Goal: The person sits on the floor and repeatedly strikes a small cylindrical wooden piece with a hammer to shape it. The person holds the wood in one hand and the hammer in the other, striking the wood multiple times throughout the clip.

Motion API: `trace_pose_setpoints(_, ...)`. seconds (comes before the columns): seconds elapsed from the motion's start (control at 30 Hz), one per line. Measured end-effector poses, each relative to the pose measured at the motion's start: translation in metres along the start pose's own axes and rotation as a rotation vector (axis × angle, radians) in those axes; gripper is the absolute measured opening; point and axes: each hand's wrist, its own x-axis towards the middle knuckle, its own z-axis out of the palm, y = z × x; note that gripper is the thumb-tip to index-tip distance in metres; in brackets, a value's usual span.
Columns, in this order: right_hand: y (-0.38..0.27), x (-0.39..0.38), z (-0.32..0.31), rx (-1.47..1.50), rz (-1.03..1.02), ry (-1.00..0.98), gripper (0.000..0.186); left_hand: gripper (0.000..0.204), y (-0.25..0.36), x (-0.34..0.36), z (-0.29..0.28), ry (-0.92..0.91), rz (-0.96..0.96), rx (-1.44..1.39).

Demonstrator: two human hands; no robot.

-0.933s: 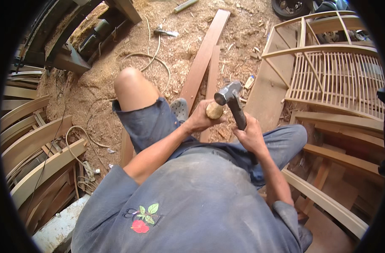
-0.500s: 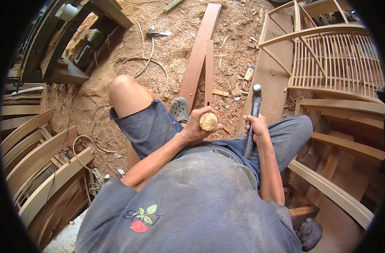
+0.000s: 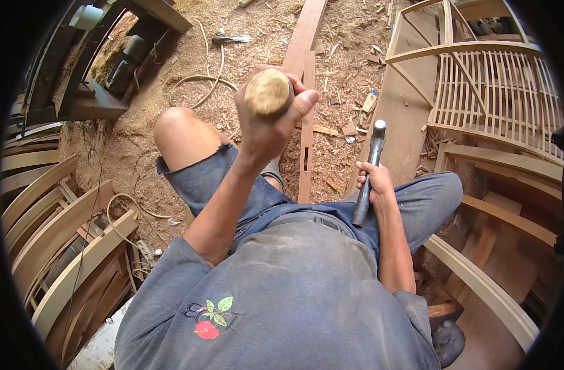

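My left hand (image 3: 273, 117) is raised in front of me, its fingers wrapped round a tool with a thick round wooden handle (image 3: 268, 91). The handle's pale, battered end faces up, and it looks like a chisel, though any blade is hidden below the hand. My right hand (image 3: 376, 180) grips a dark steel bar (image 3: 373, 148) at mid-length over my right thigh; its upper end is bright and rounded. Between my legs lies a narrow reddish wooden strip (image 3: 305, 185) with a dark slot cut through it. A wider plank (image 3: 305, 38) extends beyond it, partly behind my left hand.
Shavings and offcuts cover the ground (image 3: 344, 74). A cable (image 3: 199, 79) curls at the left near a dark machine (image 3: 91, 68). Curved wooden parts (image 3: 66, 240) are stacked at my left. Slatted wooden frames (image 3: 498, 86) and more curved pieces (image 3: 485, 290) stand at my right.
My left hand has risen forward and a little left with the wooden-handled tool, uncovering the strip's slot. The right hand keeps its hold on the steel bar, with only a slight shift.
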Motion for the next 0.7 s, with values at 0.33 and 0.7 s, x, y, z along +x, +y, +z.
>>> trace_pose_setpoints(0.33,0.009,0.003,-0.005,-0.028,0.019,0.039,0.018,0.017,-0.087,-0.038,-0.008,0.020,-0.261,0.053)
trace_pose_setpoints(0.7,-0.024,-0.050,0.026,-0.343,-0.408,0.018,0.017,0.042,-0.091,-0.094,0.001,-0.433,0.088,0.211)
